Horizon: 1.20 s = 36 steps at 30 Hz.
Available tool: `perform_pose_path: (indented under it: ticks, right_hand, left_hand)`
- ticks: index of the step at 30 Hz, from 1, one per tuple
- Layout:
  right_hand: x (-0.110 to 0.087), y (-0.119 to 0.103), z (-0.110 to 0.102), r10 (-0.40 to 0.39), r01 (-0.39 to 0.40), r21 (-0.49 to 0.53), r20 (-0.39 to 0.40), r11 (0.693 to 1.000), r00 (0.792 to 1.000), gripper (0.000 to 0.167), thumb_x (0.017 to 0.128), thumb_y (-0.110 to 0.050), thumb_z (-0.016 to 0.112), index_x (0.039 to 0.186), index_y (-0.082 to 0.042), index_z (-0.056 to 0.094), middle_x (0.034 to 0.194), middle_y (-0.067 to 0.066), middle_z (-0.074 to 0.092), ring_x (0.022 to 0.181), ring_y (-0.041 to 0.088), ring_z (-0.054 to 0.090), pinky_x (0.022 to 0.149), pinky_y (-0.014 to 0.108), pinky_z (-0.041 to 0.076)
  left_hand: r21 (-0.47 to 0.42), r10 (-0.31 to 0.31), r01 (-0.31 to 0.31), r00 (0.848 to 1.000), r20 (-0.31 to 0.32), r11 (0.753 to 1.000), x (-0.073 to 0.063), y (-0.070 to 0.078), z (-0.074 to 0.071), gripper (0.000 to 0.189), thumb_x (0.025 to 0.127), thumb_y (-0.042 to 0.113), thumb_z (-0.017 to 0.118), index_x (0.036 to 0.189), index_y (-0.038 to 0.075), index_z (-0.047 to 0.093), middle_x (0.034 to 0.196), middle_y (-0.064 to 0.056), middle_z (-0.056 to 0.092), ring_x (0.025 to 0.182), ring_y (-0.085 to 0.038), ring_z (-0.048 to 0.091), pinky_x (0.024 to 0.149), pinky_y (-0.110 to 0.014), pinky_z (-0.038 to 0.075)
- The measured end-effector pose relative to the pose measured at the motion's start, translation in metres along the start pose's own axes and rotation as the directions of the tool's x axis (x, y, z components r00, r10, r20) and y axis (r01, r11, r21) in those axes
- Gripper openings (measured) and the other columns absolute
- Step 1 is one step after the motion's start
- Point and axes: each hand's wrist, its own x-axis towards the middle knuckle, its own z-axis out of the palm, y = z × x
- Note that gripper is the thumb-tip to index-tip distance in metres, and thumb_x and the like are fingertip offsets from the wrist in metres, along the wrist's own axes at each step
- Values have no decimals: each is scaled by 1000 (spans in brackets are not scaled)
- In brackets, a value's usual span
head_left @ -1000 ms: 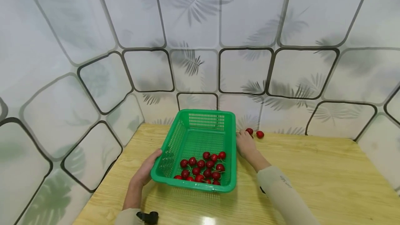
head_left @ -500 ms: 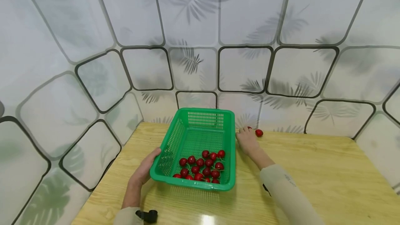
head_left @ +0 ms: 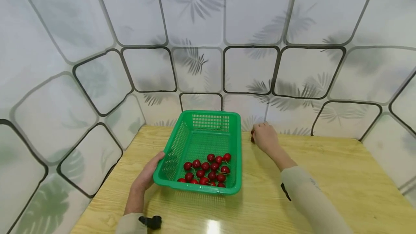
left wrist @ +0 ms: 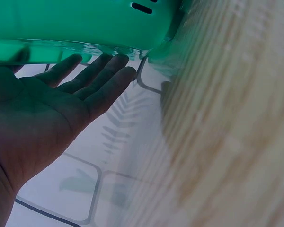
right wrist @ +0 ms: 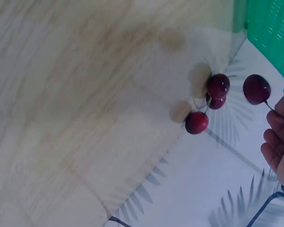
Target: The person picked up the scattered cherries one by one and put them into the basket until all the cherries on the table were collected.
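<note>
A green plastic basket (head_left: 197,187) stands on the wooden table, with many red cherries (head_left: 205,166) gathered in its near part. My left hand (head_left: 147,172) is at the basket's left side, and its straight fingers touch under the rim in the left wrist view. To the right of the basket, near the back wall, is my right hand (head_left: 266,140). In the right wrist view this hand (right wrist: 281,142) pinches the stem of a dark red cherry (right wrist: 256,89). Beside it are other stemmed cherries (right wrist: 196,123), apart from the hand.
The light wooden table (head_left: 308,176) extends to the right and in front of the basket. A pale wall covering (head_left: 253,71) with dark outlines and leaf prints borders it at the back and left.
My right hand has moved rightward from beside the basket toward the loose cherries, and the rightmost cherry is now hidden in the head view. The left hand stays at the basket.
</note>
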Motion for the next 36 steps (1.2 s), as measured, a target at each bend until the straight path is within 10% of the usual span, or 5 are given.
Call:
perform_pose_path:
  ticks: [5, 18, 31, 36]
  right_hand:
    - [4, 9, -9, 19, -17, 36, -71, 999, 997, 26, 89, -1, 64, 114, -2, 70, 98, 20, 68, 89, 40, 59, 75, 50, 52]
    - [15, 3, -30, 75, 16, 241, -363, 970, 929, 18, 89, 0, 61, 103, -1, 72, 85, 17, 69, 80, 40, 59, 71, 50, 49]
    - [21, -53, -23, -90, 211, 251, -420, 945, 903, 13, 84, 5, 68, 94, -3, 73, 77, 12, 72, 68, 31, 62, 55, 42, 49]
    - [19, -79, -16, -140, 244, 274, -349, 930, 927, 13, 85, 2, 67, 93, -7, 72, 74, 8, 69, 62, 25, 58, 47, 33, 42]
  left_hand:
    - [-4, 1, -1, 1000, 10, 1000, 0, -1, -2, 62, 109, 44, 24, 151, -2, 26, 135, -20, 43, 107, -15, 52, 91, -25, 46]
    - [-6, -2, 2, 1000, 11, 1000, 1, -2, -1, 64, 108, 47, 26, 152, 0, 26, 139, -23, 40, 109, -17, 51, 91, -26, 46]
    - [-2, -11, 11, 1000, 10, 1000, 3, -2, -2, 63, 108, 47, 26, 152, 1, 27, 143, -23, 39, 111, -18, 51, 92, -26, 45]
    - [-8, -12, 12, 1000, 5, 1000, 2, -2, -1, 63, 108, 47, 26, 151, 1, 28, 140, -22, 40, 110, -18, 51, 92, -27, 46]
